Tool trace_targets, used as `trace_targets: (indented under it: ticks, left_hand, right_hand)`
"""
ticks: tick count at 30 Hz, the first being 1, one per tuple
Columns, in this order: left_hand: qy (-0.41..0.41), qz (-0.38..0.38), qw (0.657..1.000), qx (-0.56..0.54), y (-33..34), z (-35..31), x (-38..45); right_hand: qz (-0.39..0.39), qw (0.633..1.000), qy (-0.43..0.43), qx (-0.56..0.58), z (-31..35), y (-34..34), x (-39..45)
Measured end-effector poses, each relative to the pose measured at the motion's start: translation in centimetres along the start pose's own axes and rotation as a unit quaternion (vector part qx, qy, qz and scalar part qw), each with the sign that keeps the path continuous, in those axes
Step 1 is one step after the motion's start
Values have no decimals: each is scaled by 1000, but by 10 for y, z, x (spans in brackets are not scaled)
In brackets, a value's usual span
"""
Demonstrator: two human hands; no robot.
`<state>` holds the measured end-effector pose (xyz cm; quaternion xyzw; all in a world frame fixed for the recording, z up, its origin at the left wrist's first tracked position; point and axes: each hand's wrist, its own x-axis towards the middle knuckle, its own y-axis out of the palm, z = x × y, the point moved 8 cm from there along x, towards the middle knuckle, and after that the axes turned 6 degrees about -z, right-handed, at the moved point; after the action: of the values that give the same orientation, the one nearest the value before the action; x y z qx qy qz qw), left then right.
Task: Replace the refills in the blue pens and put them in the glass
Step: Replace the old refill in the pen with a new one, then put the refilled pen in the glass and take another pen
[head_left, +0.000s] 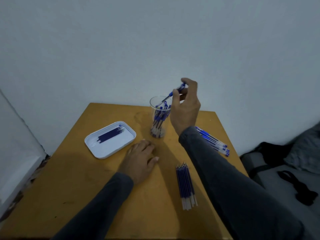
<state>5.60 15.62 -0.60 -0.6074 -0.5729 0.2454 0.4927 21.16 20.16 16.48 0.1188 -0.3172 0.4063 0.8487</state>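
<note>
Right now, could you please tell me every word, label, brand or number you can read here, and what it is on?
None can be read.
Pens in the glass, in the right hand and on the table: any print is too small and blurred.
Refills and tray: no visible text.

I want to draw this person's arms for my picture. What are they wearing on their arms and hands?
Both arms wear long dark grey sleeves that reach the wrists: the left sleeve and the right sleeve. The cloth looks plain, with no stripes or markings that show. The left hand and the right hand are bare: no gloves. No rings or watch can be made out.
</note>
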Motion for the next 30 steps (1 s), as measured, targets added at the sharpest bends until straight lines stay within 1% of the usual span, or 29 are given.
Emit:
trace_targets:
  ticks: [3,6,8,10,15,17,20,22,23,25,26,29,30]
  left_hand:
    - [-9,10,1000,8,4,3,0]
    - [-10,16,1000,18,5,4,0]
    - [-9,15,1000,20,6,4,-1]
    - [-9,15,1000,21,6,4,-1]
    - [-11,21,999,25,7,4,-1]
    - [-17,26,999,28,7,4,-1]
    - [-16,23,999,30,6,3,-2]
    - [-11,21,999,25,6,3,-2]
    - [-10,20,999,23,5,3,-2]
    - [-10,24,999,21,6,4,-2]
    - [-10,25,999,22,6,4,-1]
    - [-9,22,999,24,7,4,-1]
    - [-11,23,999,24,7,4,-1]
  right_hand:
    - [84,993,-37,-69,-12,23,-2]
    - [131,983,-46,-122,-21,34,-2]
    - [169,969,-57,-169,-23,41,-3]
    - [202,958,-50,-197,-23,47,-4]
    - [219,939,-70,-255,-22,53,-2]
    - [215,943,-60,-246,-24,51,-1]
    - [161,967,-35,-196,-27,31,5]
    - [131,971,-13,-200,-39,11,8]
    - [130,967,-3,-220,-50,2,8]
    - [157,946,11,-285,-76,-16,1]
    - [181,929,20,-323,-93,-23,-5]
    - [264,863,66,-425,-135,-47,-29]
    - [279,846,71,-449,-143,-55,-35]
